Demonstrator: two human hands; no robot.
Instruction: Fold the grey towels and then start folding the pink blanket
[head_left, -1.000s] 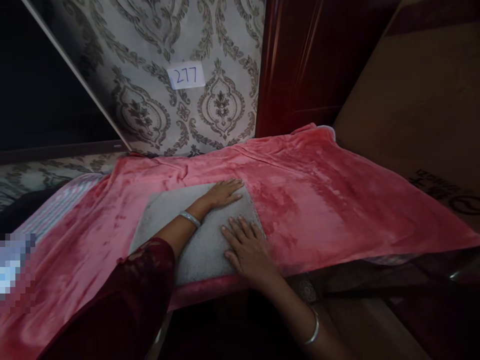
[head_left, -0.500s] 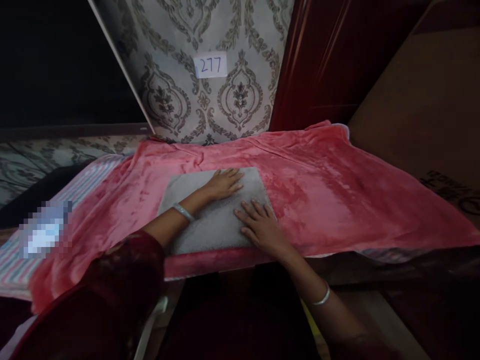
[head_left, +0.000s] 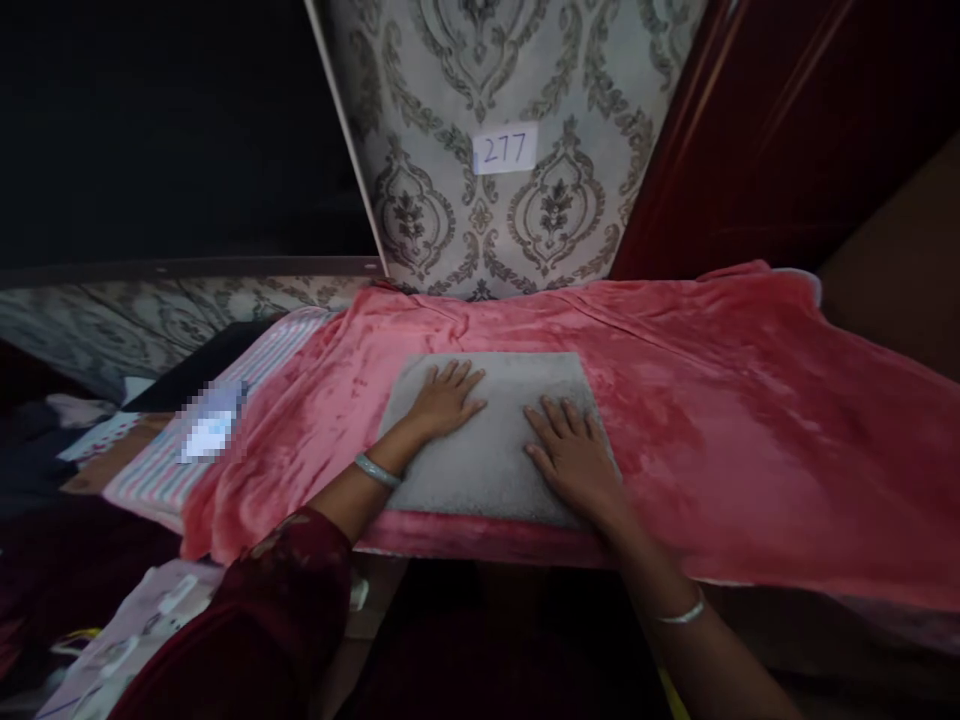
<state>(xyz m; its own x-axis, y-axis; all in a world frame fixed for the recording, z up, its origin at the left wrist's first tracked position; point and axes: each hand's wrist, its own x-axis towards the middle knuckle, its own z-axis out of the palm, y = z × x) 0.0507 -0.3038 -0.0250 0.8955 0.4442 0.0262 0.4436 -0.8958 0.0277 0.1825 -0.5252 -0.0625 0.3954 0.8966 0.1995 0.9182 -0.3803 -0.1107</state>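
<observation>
Head view, both hands [head_left: 446, 402] [head_left: 576, 462] spread flat, fingers extended, grey cloth [head_left: 487, 465], pink blanket [head_left: 720, 440] beneath

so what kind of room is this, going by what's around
Probably a room in a home: it has ornate patterned wallpaper, a large dark screen, perhaps a television, and a pink plush blanket spread beneath a flat gray piece. Which room, I cannot tell.

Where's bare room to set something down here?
Widest: pink blanket right of the gray cloth and right hand. Also: blanket between striped fabric and gray cloth; gray cloth between right hand and left hand. Crowded: gray cloth's sides, under both hands.
</observation>
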